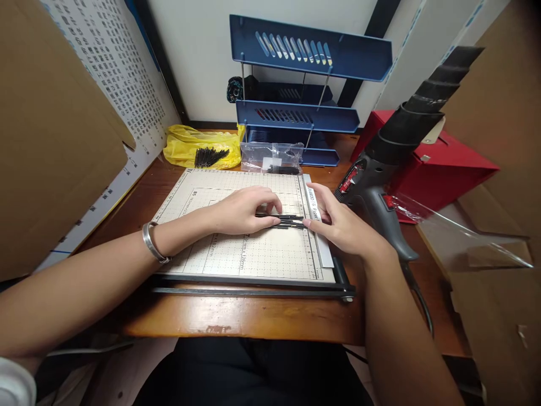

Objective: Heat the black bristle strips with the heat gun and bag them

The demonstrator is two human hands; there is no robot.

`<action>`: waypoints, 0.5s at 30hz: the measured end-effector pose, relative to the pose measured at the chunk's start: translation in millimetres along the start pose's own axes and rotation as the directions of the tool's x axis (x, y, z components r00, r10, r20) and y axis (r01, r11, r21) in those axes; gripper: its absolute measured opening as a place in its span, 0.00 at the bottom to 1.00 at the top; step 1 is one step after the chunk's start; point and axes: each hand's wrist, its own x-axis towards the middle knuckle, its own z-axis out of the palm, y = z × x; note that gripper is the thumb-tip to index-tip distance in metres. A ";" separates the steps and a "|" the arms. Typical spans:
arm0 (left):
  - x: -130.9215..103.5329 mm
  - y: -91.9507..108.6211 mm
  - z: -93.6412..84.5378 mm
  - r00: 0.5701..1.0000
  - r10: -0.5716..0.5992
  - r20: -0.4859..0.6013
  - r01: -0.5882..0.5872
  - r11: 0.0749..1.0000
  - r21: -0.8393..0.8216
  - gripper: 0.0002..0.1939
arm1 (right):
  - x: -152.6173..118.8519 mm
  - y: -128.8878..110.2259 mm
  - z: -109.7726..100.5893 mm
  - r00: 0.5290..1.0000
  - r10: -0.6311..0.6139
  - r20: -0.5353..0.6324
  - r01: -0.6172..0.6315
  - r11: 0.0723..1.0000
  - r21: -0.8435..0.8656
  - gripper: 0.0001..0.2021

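Observation:
A loose bundle of thin black rods (289, 221) lies across the gridded board of a paper cutter (220, 254). My left hand (247, 210), with a silver bangle at its wrist, curves over the left part of the bundle, thumb and fingertips closed around it. At the other end is my right hand (338, 220): its thumb touches the rod tips, while its fingers are spread along the white edge strip (320, 237) of the cutter. Part of the rods is hidden under my left hand. Along the near side of the board runs the cutter's black blade arm (249, 292).
Behind the board lie a yellow plastic bag (177, 148) with more black rods (209, 157) and a clear bag (273, 152). A blue tiered rack (296, 115) stands at the back. To the right are a heat gun (380, 169) and a red box (448, 166). Cardboard (54, 141) borders the left.

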 end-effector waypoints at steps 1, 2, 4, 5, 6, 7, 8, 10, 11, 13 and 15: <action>0.3 0.3 0.0 1.000 -0.003 0.005 0.003 1.000 0.000 0.11 | 0.2 0.6 0.2 1.000 -0.003 0.001 0.003 1.000 0.000 0.41; 0.9 0.8 0.4 1.000 -0.008 0.008 0.008 1.000 0.001 0.12 | 0.3 1.0 0.2 1.000 -0.009 0.000 0.009 1.000 -0.001 0.42; 2.5 1.9 2.5 1.000 -0.027 -0.002 0.027 1.000 0.006 0.12 | 0.2 1.4 -0.4 1.000 -0.025 -0.007 0.025 1.000 0.002 0.42; 3.3 2.4 3.9 0.999 -0.038 -0.013 0.038 0.999 0.012 0.12 | 0.0 1.5 -0.9 1.000 -0.029 -0.011 0.029 1.000 0.005 0.42; 3.9 2.8 5.2 0.999 -0.047 -0.025 0.048 0.999 0.020 0.13 | -0.4 1.6 -1.6 1.000 -0.027 -0.015 0.027 1.000 0.006 0.42; 4.3 3.1 6.4 0.998 -0.051 -0.038 0.052 0.998 0.028 0.13 | -0.9 1.5 -2.3 1.000 -0.015 -0.017 0.015 1.000 0.007 0.42; 4.5 3.3 7.2 0.998 -0.050 -0.046 0.052 0.998 0.033 0.12 | -1.4 1.5 -2.9 1.000 0.004 -0.016 -0.004 1.000 0.009 0.42; 4.1 3.2 7.9 0.998 -0.034 -0.051 0.035 0.999 0.031 0.12 | -2.1 1.2 -3.8 0.999 0.049 -0.011 -0.049 0.999 0.022 0.44; 3.8 3.1 7.9 0.998 -0.026 -0.052 0.028 0.999 0.028 0.12 | -2.3 0.8 -3.9 0.998 0.066 -0.008 -0.065 0.997 0.034 0.45; 3.5 3.2 7.5 0.998 -0.023 -0.051 0.025 0.999 0.029 0.12 | -2.4 -0.4 -3.7 0.997 0.074 0.008 -0.074 0.994 0.085 0.45; 4.1 3.9 7.6 0.998 -0.035 -0.048 0.037 0.998 0.041 0.12 | -2.1 -1.9 -3.2 0.997 0.069 0.031 -0.073 0.988 0.137 0.45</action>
